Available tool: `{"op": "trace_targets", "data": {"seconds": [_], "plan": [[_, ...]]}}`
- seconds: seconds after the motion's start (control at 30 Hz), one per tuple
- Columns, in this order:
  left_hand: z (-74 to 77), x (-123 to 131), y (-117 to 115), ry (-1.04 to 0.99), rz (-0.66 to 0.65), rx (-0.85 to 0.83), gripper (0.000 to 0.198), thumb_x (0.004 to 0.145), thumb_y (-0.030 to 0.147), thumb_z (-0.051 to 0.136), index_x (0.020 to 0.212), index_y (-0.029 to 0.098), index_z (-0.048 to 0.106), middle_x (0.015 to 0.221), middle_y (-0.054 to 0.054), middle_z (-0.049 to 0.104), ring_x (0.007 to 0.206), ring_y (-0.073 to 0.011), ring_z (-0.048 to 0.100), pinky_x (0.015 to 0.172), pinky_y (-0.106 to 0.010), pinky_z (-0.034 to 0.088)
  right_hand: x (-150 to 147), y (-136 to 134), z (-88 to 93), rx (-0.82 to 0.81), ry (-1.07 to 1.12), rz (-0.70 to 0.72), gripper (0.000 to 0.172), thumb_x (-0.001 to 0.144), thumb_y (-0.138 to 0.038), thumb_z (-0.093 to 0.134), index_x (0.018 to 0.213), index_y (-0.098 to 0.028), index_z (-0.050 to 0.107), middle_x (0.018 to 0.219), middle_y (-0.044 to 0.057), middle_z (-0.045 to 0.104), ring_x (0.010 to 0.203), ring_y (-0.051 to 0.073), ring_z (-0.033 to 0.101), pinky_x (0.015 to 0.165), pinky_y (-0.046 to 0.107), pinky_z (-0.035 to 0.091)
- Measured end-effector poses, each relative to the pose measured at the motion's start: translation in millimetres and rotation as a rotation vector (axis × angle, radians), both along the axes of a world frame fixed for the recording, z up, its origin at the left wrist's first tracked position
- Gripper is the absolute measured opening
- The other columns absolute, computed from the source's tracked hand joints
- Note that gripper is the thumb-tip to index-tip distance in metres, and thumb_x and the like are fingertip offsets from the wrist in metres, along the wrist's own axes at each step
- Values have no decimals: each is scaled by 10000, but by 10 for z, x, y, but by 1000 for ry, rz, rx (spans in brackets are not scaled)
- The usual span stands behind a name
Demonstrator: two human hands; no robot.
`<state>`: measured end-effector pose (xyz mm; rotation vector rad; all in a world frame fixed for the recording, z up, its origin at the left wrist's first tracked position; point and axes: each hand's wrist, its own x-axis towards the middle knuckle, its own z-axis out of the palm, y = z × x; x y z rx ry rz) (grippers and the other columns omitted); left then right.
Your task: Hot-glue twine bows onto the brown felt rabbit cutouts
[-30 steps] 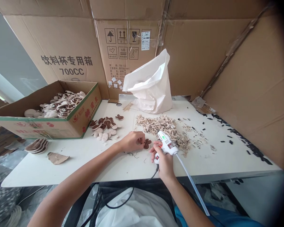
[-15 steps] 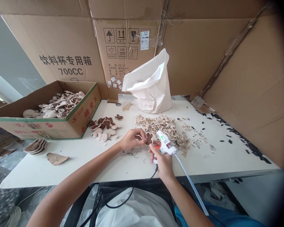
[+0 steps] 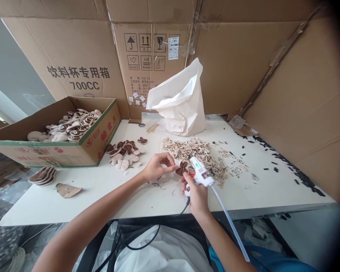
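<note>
My right hand point(image 3: 197, 194) is wrapped around a white hot glue gun point(image 3: 200, 172); a clear glue stick point(image 3: 229, 219) sticks out of its back end. Between my hands is a small brown felt piece point(image 3: 181, 168) with rounded lobes and a pale edge, its face turned up. My left hand point(image 3: 160, 167) has thumb and finger closed at the piece's left edge, while my right thumb reaches its lower right side. The gun's nozzle is mostly hidden behind the piece and fingers. Just beyond lies a heap of small beige loops point(image 3: 197, 151).
Brown and cream felt pieces point(image 3: 124, 151) lie left of centre. A carton point(image 3: 98, 145) of finished-looking pieces stands farther left, near stacked felt pieces point(image 3: 44, 176) and a cardboard scrap point(image 3: 68, 190). A white bag point(image 3: 184, 113) stands behind; black bits point(image 3: 294, 166) litter the right side.
The felt piece has shifted slightly right and turned so that more of its brown face shows. My left fingers now sit at its edge; the glue gun moved slightly right.
</note>
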<state>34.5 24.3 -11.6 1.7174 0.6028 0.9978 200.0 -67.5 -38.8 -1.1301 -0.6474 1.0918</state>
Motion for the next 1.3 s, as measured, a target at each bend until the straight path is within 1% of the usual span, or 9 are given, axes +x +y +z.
{"op": "trace_targets", "data": {"seconds": [0.13, 0.27, 0.37, 0.5, 0.63, 0.73, 0.9, 1.03, 1.3], "plan": [[13, -6, -2, -18, -7, -35, 266, 845, 330, 835, 883, 115, 684, 868, -72, 711, 761, -142, 707, 725, -277, 598, -3, 5, 3, 7, -5, -15, 408, 730, -444, 895, 911, -205, 618, 661, -18, 679, 399, 107, 529, 363, 226, 430], [-11, -24, 11, -40, -30, -53, 214, 857, 285, 816, 934, 110, 721, 944, -93, 722, 809, -143, 709, 785, -289, 605, -1, 15, -25, 24, -4, -25, 403, 729, -443, 896, 906, -202, 624, 656, -20, 674, 398, 107, 521, 362, 233, 432], [-28, -29, 20, -67, -45, -81, 192, 866, 264, 805, 939, 115, 710, 932, -85, 725, 811, -142, 712, 799, -289, 598, -4, 13, -24, 17, -5, -21, 395, 734, -437, 889, 915, -199, 631, 651, -20, 673, 400, 110, 516, 360, 238, 435], [-4, -28, 14, -77, -20, -102, 253, 838, 259, 837, 987, 125, 683, 901, -66, 723, 793, -134, 706, 784, -275, 584, -16, 3, 9, 11, 1, -30, 386, 736, -430, 883, 909, -205, 622, 645, -19, 673, 396, 111, 517, 360, 235, 428], [31, -39, 7, -52, -8, -83, 269, 868, 295, 813, 1057, 130, 717, 932, -78, 716, 823, -141, 687, 804, -286, 575, -24, -3, 26, 10, 0, -36, 397, 726, -444, 888, 898, -213, 615, 639, -18, 675, 402, 112, 515, 359, 232, 433], [38, -50, 9, -38, -10, -55, 243, 903, 318, 775, 1060, 136, 741, 967, -87, 709, 836, -144, 668, 811, -294, 565, -24, -6, 30, 9, 5, -29, 399, 727, -445, 890, 896, -211, 614, 641, -14, 680, 407, 109, 517, 361, 225, 430], [38, -51, 11, -67, -38, -41, 270, 913, 316, 764, 1131, 163, 720, 974, -69, 676, 832, -137, 644, 810, -292, 559, -23, -13, 44, -1, 14, -20, 419, 720, -455, 896, 911, -209, 615, 647, -9, 693, 409, 110, 521, 363, 229, 430], [29, -39, 9, -79, -36, -64, 237, 914, 315, 764, 1079, 149, 728, 979, -74, 672, 822, -132, 646, 794, -287, 565, -20, -11, 43, -8, 18, -18, 424, 715, -452, 898, 915, -205, 618, 650, -9, 695, 403, 110, 524, 365, 230, 429], [23, -21, 4, -42, -27, -96, 252, 898, 339, 790, 1010, 123, 723, 958, -93, 740, 850, -160, 728, 820, -306, 613, -9, 3, 10, 2, 3, -15, 409, 728, -454, 888, 917, -204, 625, 651, -18, 681, 397, 111, 523, 367, 236, 423]]}}
